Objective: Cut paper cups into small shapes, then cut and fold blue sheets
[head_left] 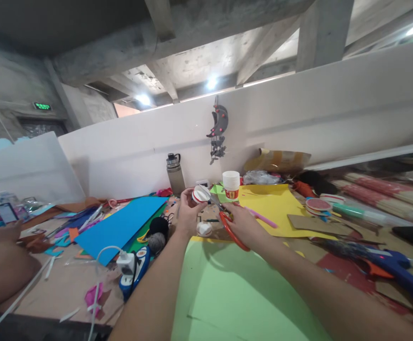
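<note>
My left hand [188, 210] is closed around a small white paper cup [199, 194] with a red edge. Scissors [232, 232] with orange-red handles are in my right hand [243, 222], their blades reaching up to the cup. Whether the blades are cutting into it, I cannot tell. Just below sits a small white crumpled-looking piece [204, 229], possibly part of a cup. A stack of white paper cups [231, 184] with a red print stands behind my right hand. Light green paper [241, 293] lies under my forearms.
Blue paper [124, 222] and a blue power strip [135, 272] with a white plug lie left. Yellow paper [273, 203], a pink stick [261, 217] and a blue glue gun [387, 260] lie right. A bottle [175, 174] stands behind. At far left, another person's hand [2, 234] holds a phone [6, 212].
</note>
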A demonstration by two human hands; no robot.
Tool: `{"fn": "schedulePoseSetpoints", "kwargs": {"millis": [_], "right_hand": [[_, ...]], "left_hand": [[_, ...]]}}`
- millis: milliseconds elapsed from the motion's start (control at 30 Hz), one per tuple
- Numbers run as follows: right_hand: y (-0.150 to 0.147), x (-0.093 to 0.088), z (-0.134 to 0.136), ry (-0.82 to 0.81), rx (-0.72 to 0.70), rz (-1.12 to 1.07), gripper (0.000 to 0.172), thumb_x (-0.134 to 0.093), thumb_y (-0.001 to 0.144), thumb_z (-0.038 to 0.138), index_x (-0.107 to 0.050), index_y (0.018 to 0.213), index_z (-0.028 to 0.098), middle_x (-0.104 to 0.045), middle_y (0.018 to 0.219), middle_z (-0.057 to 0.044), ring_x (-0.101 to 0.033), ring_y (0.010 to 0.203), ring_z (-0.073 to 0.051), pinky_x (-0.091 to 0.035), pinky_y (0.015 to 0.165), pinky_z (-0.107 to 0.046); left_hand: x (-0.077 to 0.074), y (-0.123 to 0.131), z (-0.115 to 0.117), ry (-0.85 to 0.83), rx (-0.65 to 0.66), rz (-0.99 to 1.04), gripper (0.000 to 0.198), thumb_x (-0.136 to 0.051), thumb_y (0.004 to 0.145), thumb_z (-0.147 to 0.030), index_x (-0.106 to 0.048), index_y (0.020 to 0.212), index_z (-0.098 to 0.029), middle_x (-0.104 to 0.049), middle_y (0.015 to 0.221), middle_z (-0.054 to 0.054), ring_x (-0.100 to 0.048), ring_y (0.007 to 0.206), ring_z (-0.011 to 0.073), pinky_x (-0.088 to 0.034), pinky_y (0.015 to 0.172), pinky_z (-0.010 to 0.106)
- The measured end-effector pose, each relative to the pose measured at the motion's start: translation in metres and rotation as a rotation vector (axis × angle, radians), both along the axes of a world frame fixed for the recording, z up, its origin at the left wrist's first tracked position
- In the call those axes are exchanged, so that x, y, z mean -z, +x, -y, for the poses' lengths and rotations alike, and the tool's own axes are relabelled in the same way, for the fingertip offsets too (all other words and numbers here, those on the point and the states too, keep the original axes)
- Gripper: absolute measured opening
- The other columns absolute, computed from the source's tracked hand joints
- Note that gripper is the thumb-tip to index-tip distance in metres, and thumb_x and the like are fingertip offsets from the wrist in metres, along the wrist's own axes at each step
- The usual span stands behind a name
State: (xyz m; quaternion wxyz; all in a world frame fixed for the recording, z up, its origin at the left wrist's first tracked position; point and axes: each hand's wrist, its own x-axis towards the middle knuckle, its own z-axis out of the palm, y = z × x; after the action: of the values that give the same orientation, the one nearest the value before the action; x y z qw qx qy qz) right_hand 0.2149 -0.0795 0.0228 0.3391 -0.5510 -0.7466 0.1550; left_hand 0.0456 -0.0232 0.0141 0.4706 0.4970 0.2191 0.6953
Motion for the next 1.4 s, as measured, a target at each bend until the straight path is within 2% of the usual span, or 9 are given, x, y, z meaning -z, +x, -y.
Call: {"fn": "schedulePoseSetpoints", "kwargs": {"millis": [233, 400, 800, 933, 1100, 1400], "right_hand": [[-0.001, 0.0, 0.002, 0.035, -0.024, 0.042, 0.034, -0.044, 0.089, 0.023, -0.063, 0.116, 0.017, -0.069, 0.105, -0.012, -0.062, 0.095, -0.023, -0.041, 0.078, -0.028], [-0.002, 0.001, 0.002, 0.053, 0.011, 0.11, 0.033, -0.044, 0.089, 0.02, -0.062, 0.116, 0.016, -0.068, 0.105, -0.013, -0.061, 0.095, -0.022, -0.039, 0.078, -0.026], [-0.003, 0.005, 0.003, 0.13, 0.021, 0.19, 0.025, -0.045, 0.089, 0.018, -0.062, 0.107, 0.018, -0.069, 0.095, -0.01, -0.062, 0.081, -0.019, -0.036, 0.068, -0.025], [-0.004, 0.006, 0.004, 0.133, 0.026, 0.162, 0.029, -0.047, 0.09, 0.023, -0.059, 0.116, 0.018, -0.069, 0.097, -0.011, -0.063, 0.087, -0.021, -0.038, 0.073, -0.026], [-0.001, 0.009, 0.0, 0.127, 0.05, 0.122, 0.04, -0.047, 0.092, 0.027, -0.051, 0.13, 0.019, -0.068, 0.103, -0.012, -0.062, 0.091, -0.022, -0.04, 0.076, -0.026], [0.0, 0.005, 0.002, 0.115, 0.041, 0.157, 0.04, -0.047, 0.088, 0.017, -0.054, 0.127, 0.018, -0.068, 0.1, -0.01, -0.061, 0.082, -0.019, -0.038, 0.069, -0.024]], "left_hand": [[-0.005, -0.001, 0.004, -0.049, 0.016, 0.03, 0.059, -0.083, 0.053, -0.007, -0.057, 0.104, -0.023, -0.066, 0.108, 0.003, -0.062, 0.092, 0.0158, -0.046, 0.086, 0.029], [-0.006, -0.002, 0.006, -0.077, 0.035, 0.045, 0.059, -0.084, 0.054, -0.01, -0.059, 0.106, -0.021, -0.067, 0.106, 0.004, -0.063, 0.094, 0.0176, -0.047, 0.088, 0.032], [-0.008, -0.008, 0.003, -0.071, 0.105, 0.121, 0.05, -0.081, 0.065, -0.021, -0.062, 0.111, -0.023, -0.065, 0.112, 0.004, -0.062, 0.085, 0.0124, -0.05, 0.069, 0.023], [-0.01, -0.006, 0.005, -0.069, 0.098, 0.164, 0.047, -0.081, 0.065, -0.021, -0.064, 0.108, -0.023, -0.066, 0.108, 0.004, -0.062, 0.087, 0.0127, -0.05, 0.069, 0.022], [-0.01, -0.001, 0.009, -0.105, 0.164, 0.132, 0.05, -0.084, 0.06, -0.02, -0.065, 0.106, -0.021, -0.068, 0.104, 0.004, -0.062, 0.082, 0.0121, -0.049, 0.066, 0.021], [-0.012, -0.004, 0.009, -0.098, 0.209, 0.152, 0.042, -0.083, 0.063, -0.023, -0.067, 0.101, -0.018, -0.068, 0.098, 0.003, -0.063, 0.078, 0.011, -0.051, 0.067, 0.021]]}}
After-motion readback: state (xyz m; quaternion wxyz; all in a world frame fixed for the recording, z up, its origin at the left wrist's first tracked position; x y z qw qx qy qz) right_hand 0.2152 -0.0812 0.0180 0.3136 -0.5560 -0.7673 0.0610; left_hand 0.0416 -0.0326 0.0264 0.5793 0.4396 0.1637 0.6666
